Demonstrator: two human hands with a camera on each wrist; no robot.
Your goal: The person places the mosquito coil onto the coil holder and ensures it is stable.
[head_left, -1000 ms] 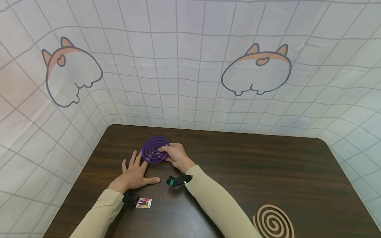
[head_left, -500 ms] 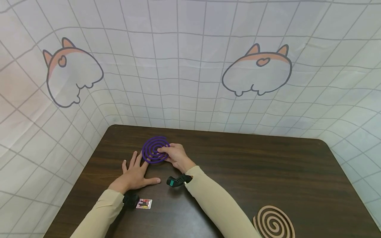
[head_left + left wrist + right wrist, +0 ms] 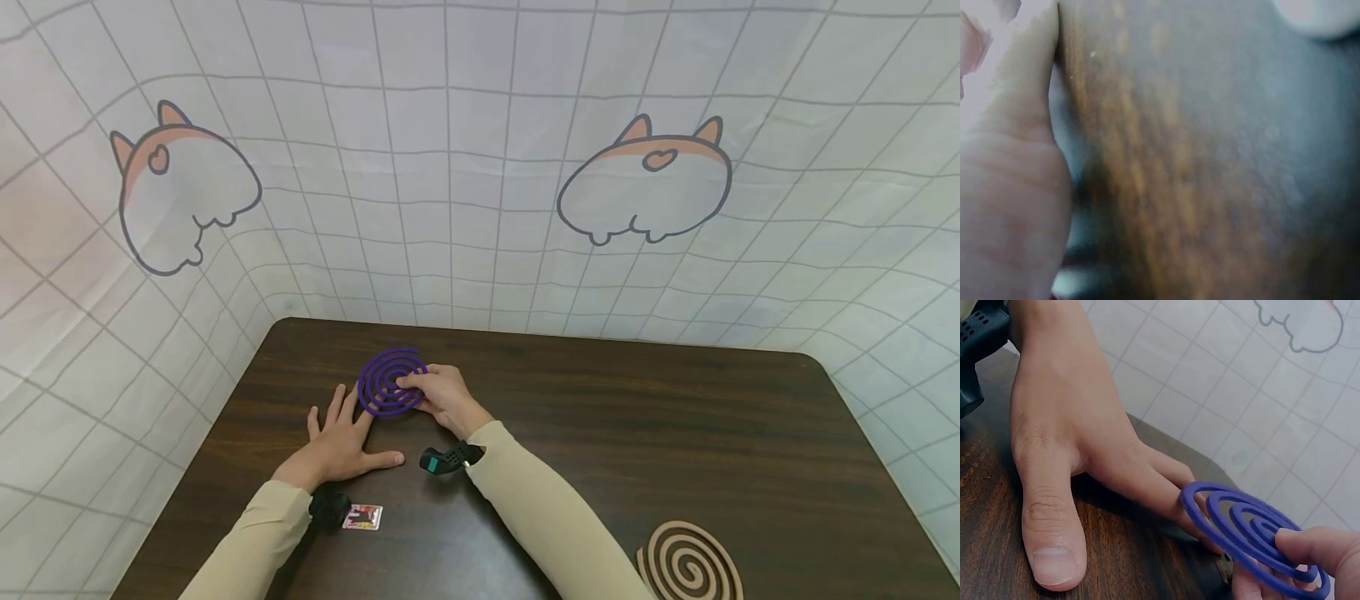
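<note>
My right hand (image 3: 447,402) pinches a purple mosquito coil (image 3: 384,382) by its right side, thumb on top and fingers below. In the right wrist view the coil (image 3: 1237,515) is tilted, and its outer ring overlaps the fingertips of my left hand (image 3: 1079,450). That left hand (image 3: 333,446) lies spread on the dark wooden table (image 3: 585,433), fingers straight and thumb pointing right. The left wrist view shows the side of the left hand (image 3: 1010,181) close up, over blurred wood grain.
A tan coil (image 3: 693,567) lies at the front right, cut by the frame's lower edge. A small picture card (image 3: 363,517) sits beside the left wrist's black camera (image 3: 328,507). A white grid-patterned curtain (image 3: 480,208) surrounds the table's back and sides.
</note>
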